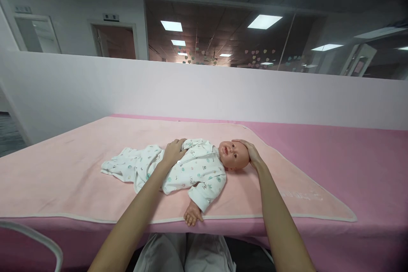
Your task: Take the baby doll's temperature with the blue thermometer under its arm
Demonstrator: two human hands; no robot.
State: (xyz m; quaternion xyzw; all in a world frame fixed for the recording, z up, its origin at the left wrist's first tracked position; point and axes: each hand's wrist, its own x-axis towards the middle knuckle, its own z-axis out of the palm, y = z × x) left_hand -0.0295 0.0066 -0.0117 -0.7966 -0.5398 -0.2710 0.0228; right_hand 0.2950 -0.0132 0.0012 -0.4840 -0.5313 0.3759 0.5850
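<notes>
A pale pink blanket (79, 187) covered the table, and a baby doll (191, 168) lay on its back at the blanket's middle. The left hand (174, 151) rested flat, fingers together, on the doll's chest, forearm stretched forward. The right hand (251, 153) cupped the top of the doll's head, fingers curved.

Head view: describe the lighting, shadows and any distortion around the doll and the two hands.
Head view: even, soft ceiling-panel light; the doll casts only a faint shadow on the pink blanket. Left hand on the doll's chest and right hand cupping its head are sharp. Wide-angle distortion bends the table edge and stretches the forearms; the glass wall behind reflects the lights.
</notes>
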